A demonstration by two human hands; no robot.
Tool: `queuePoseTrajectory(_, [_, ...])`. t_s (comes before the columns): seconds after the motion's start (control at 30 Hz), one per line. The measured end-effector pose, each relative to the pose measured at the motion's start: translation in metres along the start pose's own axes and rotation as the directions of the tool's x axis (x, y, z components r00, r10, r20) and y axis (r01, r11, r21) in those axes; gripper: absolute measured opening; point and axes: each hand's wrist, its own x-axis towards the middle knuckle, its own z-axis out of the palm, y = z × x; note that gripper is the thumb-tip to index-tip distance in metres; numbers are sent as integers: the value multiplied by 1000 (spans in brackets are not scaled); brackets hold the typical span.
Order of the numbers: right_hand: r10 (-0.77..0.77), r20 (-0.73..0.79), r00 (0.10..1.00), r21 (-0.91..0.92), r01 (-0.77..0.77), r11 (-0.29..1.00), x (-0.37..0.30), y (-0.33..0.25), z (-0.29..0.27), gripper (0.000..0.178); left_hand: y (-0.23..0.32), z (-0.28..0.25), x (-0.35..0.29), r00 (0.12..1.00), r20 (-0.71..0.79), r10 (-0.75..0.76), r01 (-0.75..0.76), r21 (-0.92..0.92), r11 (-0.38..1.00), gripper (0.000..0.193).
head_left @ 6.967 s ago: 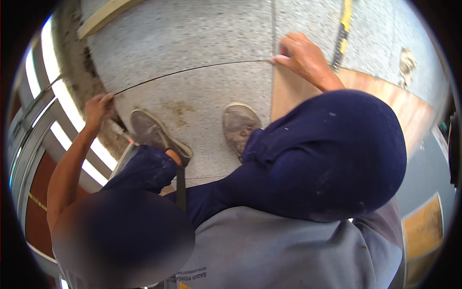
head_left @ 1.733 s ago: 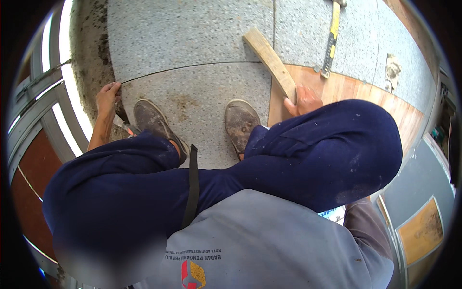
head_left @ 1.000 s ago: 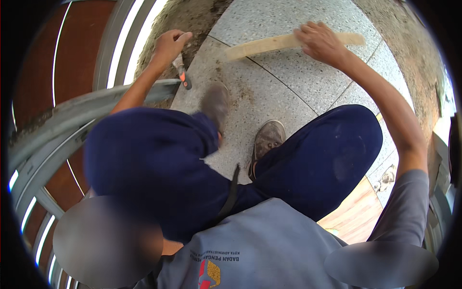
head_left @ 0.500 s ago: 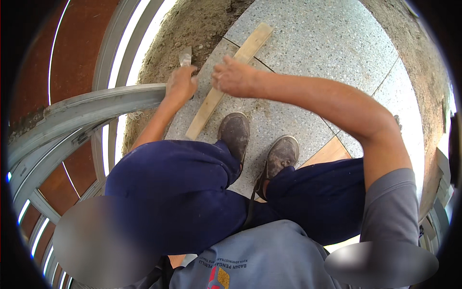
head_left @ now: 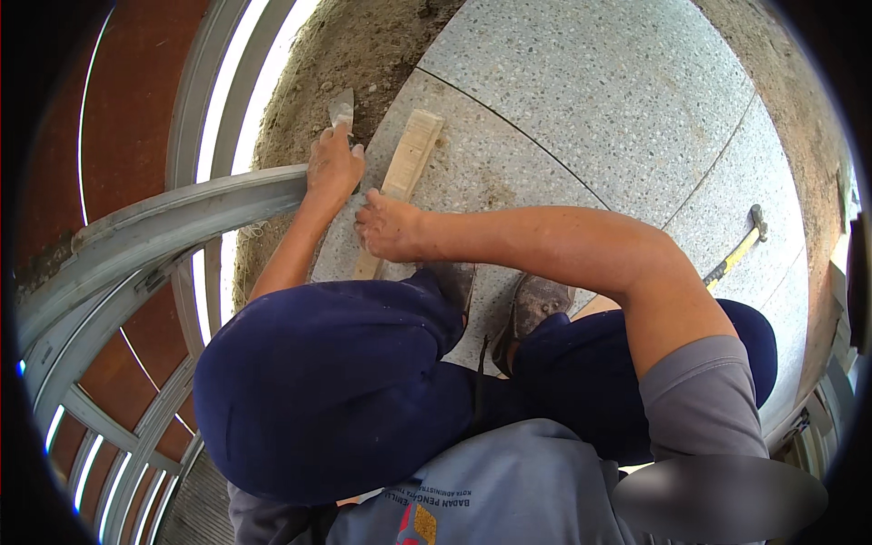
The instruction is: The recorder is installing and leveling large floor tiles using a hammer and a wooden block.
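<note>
My left hand (head_left: 334,165) is closed around what looks like a putty knife, and its pale flat blade (head_left: 341,107) points away from me over the soil. A metal rail end touches or passes close to that wrist. My right hand (head_left: 391,227) is closed on the near part of a wooden batten (head_left: 413,150), its fingers wrapped over the wood. The batten lies aslant on or just above the speckled floor slabs, its far end away from me and its near end (head_left: 367,266) showing below my hand. The putty knife's handle is hidden in my fist.
A curved-looking metal rail (head_left: 191,209) juts in from the left, by a metal frame with red-brown panels (head_left: 136,100). Bare soil (head_left: 300,109) borders the terrazzo slabs (head_left: 563,100). A hammer (head_left: 740,247) with a yellow-and-black handle lies at right. My shoes (head_left: 540,304) stand close below.
My right hand has come nearer and slightly left, drawing the batten toward me and turning it more upright in the picture. The left hand has shifted slightly. More of the hammer now shows.
</note>
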Motion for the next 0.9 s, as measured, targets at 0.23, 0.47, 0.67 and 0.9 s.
queuePoseTrajectory(0.23, [99, -95, 991, 73, -92, 993, -29, 64, -24, 21, 6, -5, 18, 996, -79, 48, -51, -38, 998, 50])
queuePoseTrajectory(0.47, [190, -122, 974, 33, -187, 982, -46, 100, -19, 22, 33, -25, 44, 990, -119, 78, -103, -220, 970, 47])
queuePoseTrajectory(0.67, [263, -140, 954, 16, -264, 964, -84, 153, -25, 22, 36, -32, 60, 971, -204, 123, -180, -291, 940, 52])
queuePoseTrajectory(0.9, [498, -153, 854, -44, -509, 860, -241, 270, -23, 21, 63, -42, 62, 972, -208, 114, -187, -378, 907, 54])
